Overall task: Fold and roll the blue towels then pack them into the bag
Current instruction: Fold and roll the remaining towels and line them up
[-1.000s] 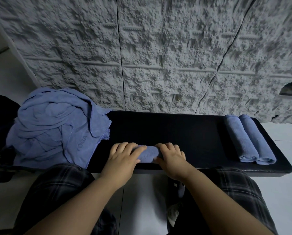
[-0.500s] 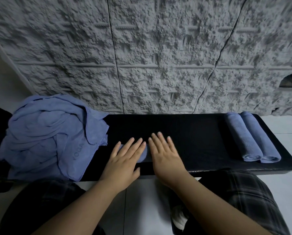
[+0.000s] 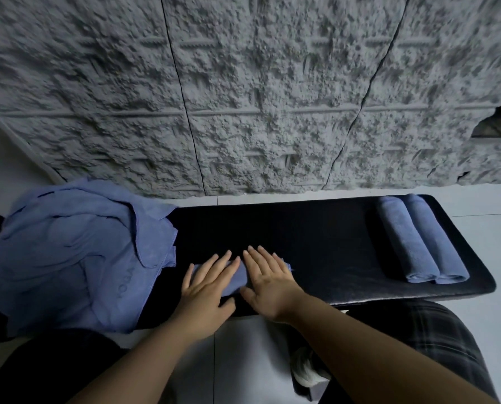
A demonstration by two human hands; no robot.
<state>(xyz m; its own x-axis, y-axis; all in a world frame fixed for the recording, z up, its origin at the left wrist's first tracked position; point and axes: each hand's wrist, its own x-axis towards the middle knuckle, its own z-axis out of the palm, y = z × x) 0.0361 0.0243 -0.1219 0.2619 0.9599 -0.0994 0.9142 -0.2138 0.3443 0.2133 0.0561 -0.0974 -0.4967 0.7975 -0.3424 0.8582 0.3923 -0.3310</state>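
On a black padded bench set against a rough grey stone-textured wall, a person presses both hands flat onto a small blue towel roll near the bench's front edge. Left hand lies with fingers straight and slightly spread over the roll's left part; right hand rests the same way over its right part, thumb out toward the left hand. Neither hand curls round the cloth. A corner of the roll pokes out past the right hand's little finger.

At the bench's right end, two finished towel rolls lie side by side, touching, their ends pointing toward the front edge. At the left end sits a loose heap of blue towels, draped over the bench edge, well apart from the finished pair. Plaid-clad knees and pale floor tiles fill the foreground.
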